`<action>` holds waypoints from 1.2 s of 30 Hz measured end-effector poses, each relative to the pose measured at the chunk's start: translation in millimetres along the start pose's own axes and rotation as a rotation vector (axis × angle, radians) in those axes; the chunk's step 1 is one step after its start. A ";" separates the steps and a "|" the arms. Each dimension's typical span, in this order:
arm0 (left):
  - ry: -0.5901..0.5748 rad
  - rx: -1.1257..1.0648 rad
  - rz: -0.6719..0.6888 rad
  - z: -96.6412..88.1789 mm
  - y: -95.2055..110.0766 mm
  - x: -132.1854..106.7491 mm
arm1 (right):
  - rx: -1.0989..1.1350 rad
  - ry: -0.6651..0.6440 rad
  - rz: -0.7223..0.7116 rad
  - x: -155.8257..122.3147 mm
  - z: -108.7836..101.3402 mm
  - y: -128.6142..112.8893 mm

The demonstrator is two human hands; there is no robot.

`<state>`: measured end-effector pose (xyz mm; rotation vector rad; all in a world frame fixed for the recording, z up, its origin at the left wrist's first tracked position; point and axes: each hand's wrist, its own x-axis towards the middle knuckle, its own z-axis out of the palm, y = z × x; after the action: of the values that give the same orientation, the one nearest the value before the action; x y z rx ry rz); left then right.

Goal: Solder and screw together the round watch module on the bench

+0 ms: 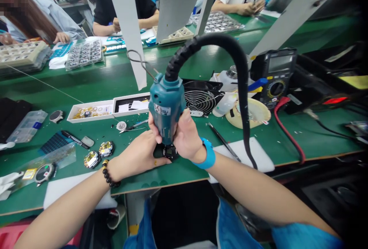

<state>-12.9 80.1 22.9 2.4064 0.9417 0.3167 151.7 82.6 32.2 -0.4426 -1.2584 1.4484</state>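
My right hand (188,136) is wrapped around a teal electric screwdriver (165,107), held upright with its nose pointing down. A thick black cable leaves its top and arches to the right, and a wire hanging loop is fixed there too. Beneath the nose, on the green bench, lies a small black round watch part (170,152). My left hand (143,151) grips this part from the left, thumb along its near side. The screwdriver's tip and my left fingertips are partly hidden.
Left lie round watch modules (106,149), a watch (45,173), a marker (75,140) and a white parts tray (90,111). Behind are a fan (199,99) and bottle (227,80); right, tweezers (224,141), a yellowish dish (248,114) and a multimeter (277,76). Co-workers sit opposite.
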 end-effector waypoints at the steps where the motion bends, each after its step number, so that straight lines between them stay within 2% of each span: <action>1: 0.009 0.003 0.006 0.0 0.1 0.0 | -0.011 0.004 -0.006 0.4 0.3 0.6; 4: 0.017 0.016 0.032 0.1 0.4 0.0 | -0.018 0.028 -0.020 1.2 4.1 -3.1; 11: -0.010 -0.033 0.014 -2.1 2.6 2.1 | 0.100 0.159 -0.191 7.0 8.2 -25.5; 20: -0.013 -0.021 0.001 -1.6 0.0 1.3 | 0.043 0.160 -0.086 4.2 4.3 -12.2; 25: 0.001 -0.039 0.025 -1.0 -0.9 2.0 | 0.060 0.101 -0.136 4.1 2.2 -5.8; 28: -0.006 -0.023 0.016 -1.0 -0.2 2.8 | 0.052 0.098 -0.151 3.6 2.6 -6.7; 33: -0.016 -0.017 0.006 -2.5 1.4 3.2 | 0.022 0.178 -0.098 4.4 6.0 -12.7; 36: -0.019 -0.038 0.005 -2.6 0.7 2.5 | 0.020 0.151 -0.082 5.3 6.4 -12.1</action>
<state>-11.7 82.4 25.6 2.3740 0.9134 0.3106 150.6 82.2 46.8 -0.4724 -1.1282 1.3320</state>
